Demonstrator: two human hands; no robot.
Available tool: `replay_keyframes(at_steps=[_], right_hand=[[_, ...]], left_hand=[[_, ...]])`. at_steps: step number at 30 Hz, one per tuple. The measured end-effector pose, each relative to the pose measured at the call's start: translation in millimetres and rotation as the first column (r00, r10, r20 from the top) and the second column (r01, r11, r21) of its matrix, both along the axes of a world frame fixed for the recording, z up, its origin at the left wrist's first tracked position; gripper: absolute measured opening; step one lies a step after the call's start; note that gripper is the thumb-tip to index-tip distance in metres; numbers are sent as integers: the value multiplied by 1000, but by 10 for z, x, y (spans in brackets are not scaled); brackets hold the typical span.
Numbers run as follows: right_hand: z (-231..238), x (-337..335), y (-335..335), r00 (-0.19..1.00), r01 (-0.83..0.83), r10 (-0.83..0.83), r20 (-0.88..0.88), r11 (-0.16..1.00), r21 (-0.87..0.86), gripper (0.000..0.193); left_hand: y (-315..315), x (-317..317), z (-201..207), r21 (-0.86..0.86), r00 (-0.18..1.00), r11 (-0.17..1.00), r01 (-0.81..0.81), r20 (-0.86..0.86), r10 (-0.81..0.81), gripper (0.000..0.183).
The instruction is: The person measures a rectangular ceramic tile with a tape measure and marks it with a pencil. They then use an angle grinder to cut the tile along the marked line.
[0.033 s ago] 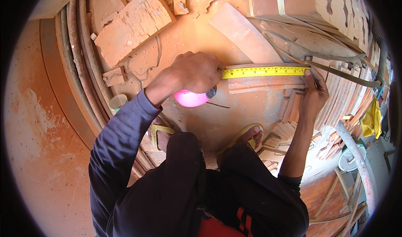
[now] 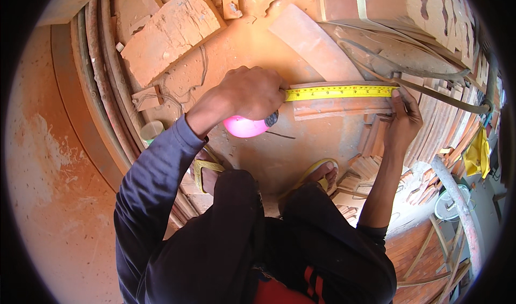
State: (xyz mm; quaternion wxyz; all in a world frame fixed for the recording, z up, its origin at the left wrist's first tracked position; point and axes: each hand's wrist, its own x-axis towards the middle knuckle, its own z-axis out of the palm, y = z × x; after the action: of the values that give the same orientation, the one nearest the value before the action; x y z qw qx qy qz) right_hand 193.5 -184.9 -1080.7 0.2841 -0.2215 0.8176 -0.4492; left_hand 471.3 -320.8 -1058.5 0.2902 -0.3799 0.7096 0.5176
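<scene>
Head view: tape (image 2: 341, 92) unmoved

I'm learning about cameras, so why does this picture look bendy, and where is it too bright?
Head view: the fisheye lens likely makes the poles at left look curved; head view, lower right: the floor glares almost white; head view, middle: the yellow tape looks sharp.

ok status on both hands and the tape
Left hand holding yellow tape. Right hand at its tip. Tape extended along clay piece. Dark strip close by right hand.
</scene>
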Motion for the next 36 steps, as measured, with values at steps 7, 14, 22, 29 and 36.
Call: replay_keyframes(at_steps=[7,14,22,29,36], right_hand=[[-3,4,-2,1000,14,-14,8,1000,-8,19],[7,48,-25,1000,18,-19,-3,1000,-25,17],[-43,-15,11,1000,-13,13,-12,999,-39,17],[-99,-10,5,999,40,-43,-24,994,-99,12],[-50,25,-24,993,13,-14,-119,1000,-13,11]], left_hand=[[-8,7,-26,-2,1000,1000,24,-4,-24,37],[-42,7,-57,12,998,998,54,-9,-54,36],[-68,30,-66,11,997,999,50,-60,-49,35],[-81,16,-63,25,997,999,43,-57,-42,35],[-56,40,-111,31,1000,1000,-2,-6,2,33]])
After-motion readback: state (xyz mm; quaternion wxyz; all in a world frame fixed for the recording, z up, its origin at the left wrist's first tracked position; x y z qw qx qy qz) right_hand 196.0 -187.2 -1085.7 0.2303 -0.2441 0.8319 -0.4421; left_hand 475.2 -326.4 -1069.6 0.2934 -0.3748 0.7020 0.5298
